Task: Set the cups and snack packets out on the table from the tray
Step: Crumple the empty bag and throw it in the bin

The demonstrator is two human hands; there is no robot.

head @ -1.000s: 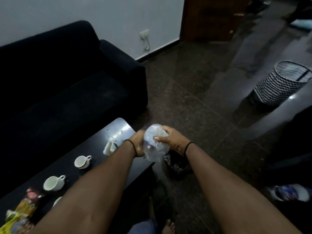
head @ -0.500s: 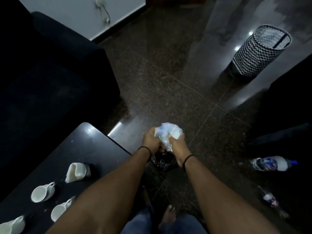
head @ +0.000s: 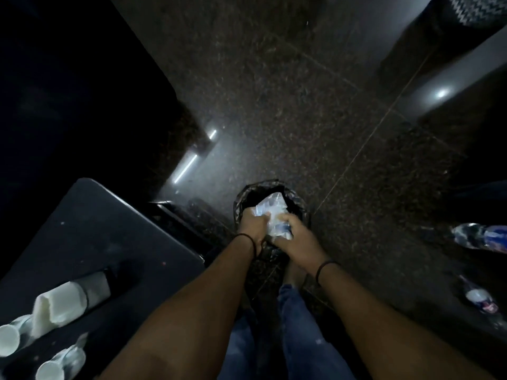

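Both hands grip a crumpled clear plastic wrapper [head: 270, 212] inside the mouth of a small black-lined bin [head: 248, 192] on the floor. My left hand [head: 252, 224] holds its left side and my right hand [head: 295, 233] holds its right side. On the dark table [head: 104, 237] at lower left lie two white cups [head: 9, 338] [head: 56, 367], blurred, and a white jug-like piece [head: 61, 304] on its side. No snack packets or tray are in view.
A black sofa [head: 68, 91] fills the upper left. Plastic bottles [head: 482, 238] [head: 478, 297] lie on the speckled floor at right. A zigzag-patterned basket [head: 477, 8] shows at the top right corner. My jeans-clad legs [head: 299, 338] are below the bin.
My view tipped down from the room to the floor. Both hands lowered the plastic wrapper from chest height, crumpling it, down into the bin.
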